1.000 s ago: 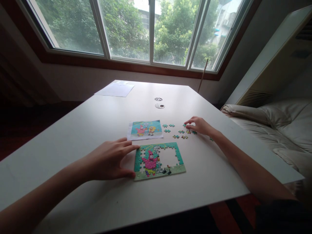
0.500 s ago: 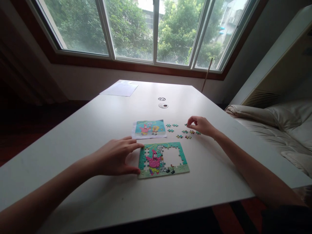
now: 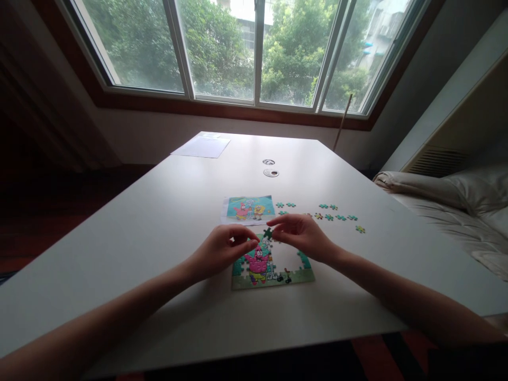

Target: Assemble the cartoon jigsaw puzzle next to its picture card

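Observation:
A jigsaw puzzle point(image 3: 296, 278) with a pink cartoon starfish lies partly filled on the white table, with a large bare gap right of its middle. Above its upper edge, my right hand point(image 3: 304, 235) pinches a dark green puzzle piece point(image 3: 268, 233) between thumb and fingers. My left hand point(image 3: 222, 246) hovers over the upper left of the puzzle, thumb and forefinger tips drawn together close to that piece; no thing shows between them. Just behind the puzzle lies a printed reference picture point(image 3: 250, 209), whose lower edge is near both hands.
Several loose puzzle pieces point(image 3: 329, 217) lie to the right of the picture, some partly behind my right hand. Farther back on the table point(image 3: 159, 211) are two round inserts point(image 3: 271, 173) and a sheet of paper point(image 3: 202, 146). A cushioned sofa point(image 3: 436, 196) stands at the right.
My right hand has come left from the loose pieces to above the puzzle, carrying a piece. My left hand has left the puzzle's left edge and moved over it, fingertips closing together.

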`<state>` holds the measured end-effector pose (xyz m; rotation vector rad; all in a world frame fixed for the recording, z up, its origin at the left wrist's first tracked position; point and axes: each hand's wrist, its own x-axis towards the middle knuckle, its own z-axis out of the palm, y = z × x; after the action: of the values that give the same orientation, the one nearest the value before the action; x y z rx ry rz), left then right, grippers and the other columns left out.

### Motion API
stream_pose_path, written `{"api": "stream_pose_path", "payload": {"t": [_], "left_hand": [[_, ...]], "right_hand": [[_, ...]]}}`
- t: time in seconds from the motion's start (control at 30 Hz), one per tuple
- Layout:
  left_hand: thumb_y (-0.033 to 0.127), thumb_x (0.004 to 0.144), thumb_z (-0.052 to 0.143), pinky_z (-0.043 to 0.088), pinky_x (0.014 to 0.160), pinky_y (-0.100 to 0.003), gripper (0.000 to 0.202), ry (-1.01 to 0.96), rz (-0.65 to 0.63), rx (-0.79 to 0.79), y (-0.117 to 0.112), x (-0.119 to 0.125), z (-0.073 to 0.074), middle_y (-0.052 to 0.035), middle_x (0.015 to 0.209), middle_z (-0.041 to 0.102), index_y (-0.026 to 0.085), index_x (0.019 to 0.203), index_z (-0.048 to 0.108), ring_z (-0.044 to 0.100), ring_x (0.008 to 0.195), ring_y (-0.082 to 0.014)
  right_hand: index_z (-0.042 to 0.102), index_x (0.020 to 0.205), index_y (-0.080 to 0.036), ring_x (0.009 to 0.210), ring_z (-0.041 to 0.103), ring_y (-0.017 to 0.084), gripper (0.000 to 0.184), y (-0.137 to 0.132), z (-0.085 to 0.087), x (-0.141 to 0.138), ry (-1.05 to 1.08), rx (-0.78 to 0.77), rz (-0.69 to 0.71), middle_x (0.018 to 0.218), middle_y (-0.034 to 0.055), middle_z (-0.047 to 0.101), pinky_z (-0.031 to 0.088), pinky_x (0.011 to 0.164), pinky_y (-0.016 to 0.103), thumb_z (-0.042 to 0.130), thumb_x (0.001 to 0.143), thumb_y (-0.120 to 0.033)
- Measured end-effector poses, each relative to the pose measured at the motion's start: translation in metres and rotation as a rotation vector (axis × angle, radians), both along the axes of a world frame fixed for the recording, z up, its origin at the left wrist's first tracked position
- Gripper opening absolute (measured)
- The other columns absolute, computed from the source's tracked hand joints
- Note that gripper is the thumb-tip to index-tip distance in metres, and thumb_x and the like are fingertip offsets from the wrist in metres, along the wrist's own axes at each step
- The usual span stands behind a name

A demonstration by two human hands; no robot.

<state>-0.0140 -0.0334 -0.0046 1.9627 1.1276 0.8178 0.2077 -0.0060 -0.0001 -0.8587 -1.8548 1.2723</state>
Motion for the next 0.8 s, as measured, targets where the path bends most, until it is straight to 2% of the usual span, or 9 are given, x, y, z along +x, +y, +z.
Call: {"api": "stream_pose_path", "payload": {"t": [0.3,0.63,0.8], "left_hand": [[0.035,0.078,0.062,0.047,0.059,-0.026,0.024,-0.176,0.033,-0.073,-0.0030,0.0101,0.0036,-0.0048,0.071,0.065,0.012,0.079,0.069,0.055,0.065,-0.0141],[0.034,0.075,0.064,0.047,0.061,-0.027,0.022,-0.222,0.064,-0.116,-0.0013,0.0092,0.0038,-0.0044,0.072,0.065,0.013,0.078,0.069,0.056,0.066,-0.0150],[0.031,0.073,0.065,0.047,0.063,-0.028,0.020,-0.250,0.080,-0.137,-0.0007,0.0090,0.0051,-0.0055,0.075,0.066,0.012,0.080,0.069,0.058,0.068,-0.0157]], "right_hand": [[0.067,0.093,-0.019,0.062,0.059,0.012,0.022,-0.0072,-0.0017,-0.0103,0.044,0.014,-0.033,0.071,0.0012,0.068,0.047,0.056,0.027,0.070,0.073,-0.029],[0.064,0.096,-0.018,0.066,0.063,0.015,0.029,-0.0074,-0.0059,-0.0105,0.067,0.003,-0.078,0.074,0.0038,0.070,0.052,0.061,0.032,0.072,0.072,-0.034],[0.063,0.096,-0.017,0.064,0.062,0.014,0.031,-0.0073,-0.0063,-0.0107,0.110,-0.045,-0.062,0.074,0.0036,0.069,0.051,0.060,0.030,0.072,0.072,-0.033]]}}
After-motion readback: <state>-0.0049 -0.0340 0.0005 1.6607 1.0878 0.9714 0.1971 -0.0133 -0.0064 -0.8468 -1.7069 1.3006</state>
